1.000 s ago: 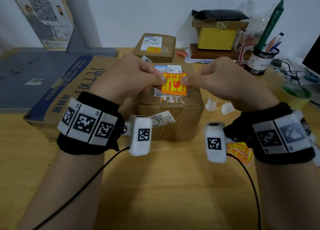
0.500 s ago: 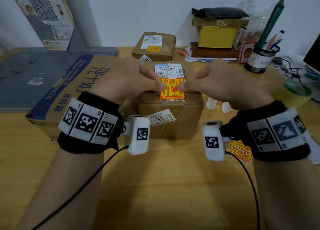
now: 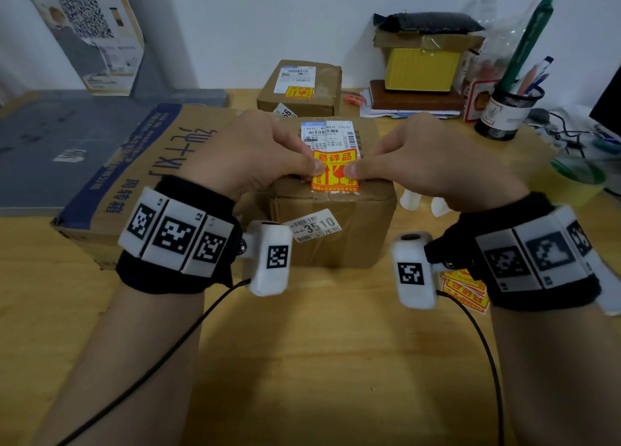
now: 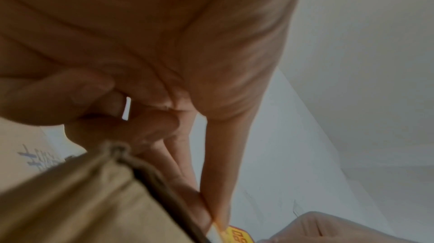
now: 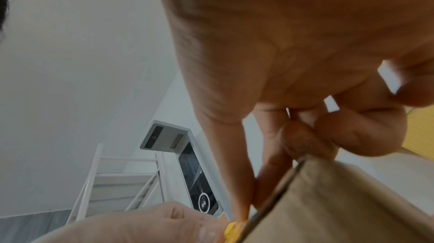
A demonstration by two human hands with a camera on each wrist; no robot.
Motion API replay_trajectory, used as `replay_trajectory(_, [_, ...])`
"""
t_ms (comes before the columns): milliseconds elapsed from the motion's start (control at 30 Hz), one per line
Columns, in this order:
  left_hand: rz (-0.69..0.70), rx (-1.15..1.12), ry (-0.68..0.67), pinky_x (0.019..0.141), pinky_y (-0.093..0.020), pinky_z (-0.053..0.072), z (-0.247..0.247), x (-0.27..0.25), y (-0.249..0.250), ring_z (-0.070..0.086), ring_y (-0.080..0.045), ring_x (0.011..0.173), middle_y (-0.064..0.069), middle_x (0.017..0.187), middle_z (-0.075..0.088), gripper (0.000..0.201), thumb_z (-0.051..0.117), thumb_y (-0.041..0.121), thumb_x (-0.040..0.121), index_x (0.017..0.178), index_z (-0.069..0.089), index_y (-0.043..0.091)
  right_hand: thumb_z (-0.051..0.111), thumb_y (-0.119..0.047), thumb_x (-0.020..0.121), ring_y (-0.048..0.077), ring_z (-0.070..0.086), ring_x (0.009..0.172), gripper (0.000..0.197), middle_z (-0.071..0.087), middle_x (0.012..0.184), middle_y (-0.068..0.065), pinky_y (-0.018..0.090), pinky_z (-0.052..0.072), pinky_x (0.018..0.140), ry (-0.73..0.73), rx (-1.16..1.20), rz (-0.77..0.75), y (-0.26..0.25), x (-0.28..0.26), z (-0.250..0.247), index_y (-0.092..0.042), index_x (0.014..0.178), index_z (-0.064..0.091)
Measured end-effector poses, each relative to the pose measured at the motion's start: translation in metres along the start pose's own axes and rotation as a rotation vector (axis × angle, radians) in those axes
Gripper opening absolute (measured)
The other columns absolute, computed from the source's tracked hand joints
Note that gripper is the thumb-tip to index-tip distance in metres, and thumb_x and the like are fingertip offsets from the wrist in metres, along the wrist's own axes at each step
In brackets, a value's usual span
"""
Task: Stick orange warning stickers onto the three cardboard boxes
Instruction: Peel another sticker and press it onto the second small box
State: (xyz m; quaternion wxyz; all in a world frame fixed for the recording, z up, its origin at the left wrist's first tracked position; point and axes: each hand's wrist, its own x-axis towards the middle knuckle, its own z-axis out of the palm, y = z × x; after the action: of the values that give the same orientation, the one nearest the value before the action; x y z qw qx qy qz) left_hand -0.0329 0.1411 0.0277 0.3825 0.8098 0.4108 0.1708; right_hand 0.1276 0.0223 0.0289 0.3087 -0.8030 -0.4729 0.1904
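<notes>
The orange warning sticker [image 3: 334, 170] lies over the shipping label on top of the middle cardboard box [image 3: 336, 240], near its front edge. My left hand [image 3: 311, 158] pinches the sticker's left edge and my right hand [image 3: 361, 162] pinches its right edge, both thumbs on its face. The left wrist view shows thumb and forefinger meeting at the sticker [image 4: 239, 235] above the box corner [image 4: 82, 200]. The right wrist view shows the same at the sticker's other edge [image 5: 232, 228]. A smaller box [image 3: 302, 89] behind carries a sticker. A large flat box [image 3: 141, 170] lies to the left.
A stack of spare stickers [image 3: 465, 289] lies on the wooden table under my right wrist. White backing scraps [image 3: 411, 200] sit right of the middle box. A pen holder [image 3: 507, 109], a yellow box [image 3: 421, 69] and a tape roll [image 3: 578, 177] crowd the back right.
Both hands have lowered the sticker from above the box down onto its top, toward the front edge. My thumbs now sit closer together on its face.
</notes>
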Motion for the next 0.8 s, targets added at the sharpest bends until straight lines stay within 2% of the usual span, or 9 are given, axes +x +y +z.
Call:
replay_trajectory(67, [-0.004, -0.004, -0.003, 0.064, -0.012, 0.04, 0.0003, 0.0001, 0.0007, 0.058, 0.006, 0.083, 0.02, 0.084, 0.067, 0.009, 0.083, 0.032, 0.078, 0.08, 0.078, 0.026, 0.08, -0.046, 0.082, 0.011, 0.055, 0.065, 0.03, 0.075, 0.091, 0.013, 0.021, 0.037, 0.048, -0.001, 0.001, 0.004, -0.0004, 0.0002, -0.0012, -0.018, 0.091, 0.084])
replay_trajectory(133, [-0.003, -0.015, -0.002, 0.063, -0.01, 0.041, 0.0002, 0.0014, 0.0004, 0.059, 0.006, 0.084, 0.019, 0.086, 0.068, 0.011, 0.083, 0.032, 0.078, 0.084, 0.078, 0.025, 0.078, -0.046, 0.084, 0.006, 0.051, 0.059, 0.029, 0.073, 0.08, 0.006, 0.014, 0.033, 0.04, -0.004, -0.001, 0.01, -0.0007, 0.0, -0.0023, -0.018, 0.091, 0.083])
replay_trajectory(200, [0.003, -0.037, 0.003, 0.056, -0.003, 0.042, -0.0004, 0.0016, 0.0008, 0.061, 0.006, 0.084, 0.018, 0.084, 0.07, 0.011, 0.083, 0.031, 0.078, 0.085, 0.078, 0.024, 0.077, -0.047, 0.085, 0.006, 0.05, 0.056, 0.029, 0.066, 0.07, 0.001, 0.015, 0.031, 0.04, -0.004, -0.003, 0.012, -0.0009, 0.0002, -0.0029, -0.019, 0.092, 0.083])
replay_trajectory(300, [0.016, -0.064, 0.013, 0.045, 0.002, 0.037, -0.0009, 0.0013, 0.0016, 0.062, 0.007, 0.071, 0.016, 0.08, 0.071, 0.012, 0.083, 0.029, 0.079, 0.087, 0.079, 0.021, 0.076, -0.046, 0.087, 0.004, 0.052, 0.056, 0.027, 0.062, 0.065, -0.002, 0.018, 0.033, 0.045, -0.003, 0.005, 0.002, -0.001, 0.0003, -0.0033, -0.02, 0.09, 0.083])
replay_trajectory(400, [0.021, -0.06, 0.014, 0.04, 0.001, 0.034, -0.0001, 0.0006, 0.0014, 0.06, 0.012, 0.054, 0.013, 0.078, 0.071, 0.013, 0.082, 0.028, 0.08, 0.088, 0.078, 0.019, 0.075, -0.046, 0.087, -0.003, 0.051, 0.047, 0.026, 0.058, 0.054, -0.007, 0.016, 0.033, 0.043, 0.003, 0.016, -0.019, 0.0, 0.0008, -0.0034, -0.022, 0.078, 0.081])
replay_trajectory(567, [0.024, -0.075, 0.007, 0.039, 0.001, 0.033, 0.0009, 0.0005, 0.0018, 0.057, 0.016, 0.046, 0.007, 0.08, 0.073, 0.016, 0.081, 0.025, 0.081, 0.092, 0.078, 0.013, 0.074, -0.045, 0.088, 0.0, 0.05, 0.047, 0.029, 0.058, 0.06, 0.003, 0.015, 0.035, 0.043, 0.007, 0.007, -0.044, -0.0004, -0.0002, -0.0034, -0.017, 0.082, 0.081])
replay_trajectory(667, [0.034, -0.085, 0.013, 0.038, 0.001, 0.033, 0.0003, -0.0007, 0.0029, 0.055, 0.017, 0.044, 0.008, 0.074, 0.069, 0.014, 0.08, 0.023, 0.083, 0.092, 0.076, 0.013, 0.075, -0.045, 0.087, 0.009, 0.052, 0.059, 0.035, 0.069, 0.073, 0.019, 0.028, 0.04, 0.059, 0.01, 0.039, -0.045, -0.0008, 0.0, -0.0031, -0.011, 0.079, 0.08])
replay_trajectory(700, [0.039, -0.08, 0.014, 0.037, 0.001, 0.033, 0.0, -0.0011, 0.0032, 0.054, 0.018, 0.043, 0.009, 0.072, 0.067, 0.013, 0.08, 0.023, 0.083, 0.091, 0.075, 0.014, 0.076, -0.045, 0.086, 0.013, 0.054, 0.062, 0.037, 0.072, 0.08, 0.022, 0.03, 0.041, 0.061, 0.01, 0.04, -0.044, -0.0005, 0.0003, -0.0027, -0.009, 0.079, 0.08])
replay_trajectory(800, [0.045, -0.048, 0.002, 0.037, 0.001, 0.032, -0.0006, -0.001, 0.0031, 0.053, 0.02, 0.044, 0.013, 0.073, 0.066, 0.011, 0.08, 0.025, 0.083, 0.09, 0.076, 0.017, 0.076, -0.045, 0.086, 0.015, 0.054, 0.063, 0.039, 0.073, 0.081, 0.021, 0.029, 0.04, 0.059, -0.006, 0.022, -0.039, -0.0008, -0.0008, -0.0027, -0.007, 0.082, 0.08])
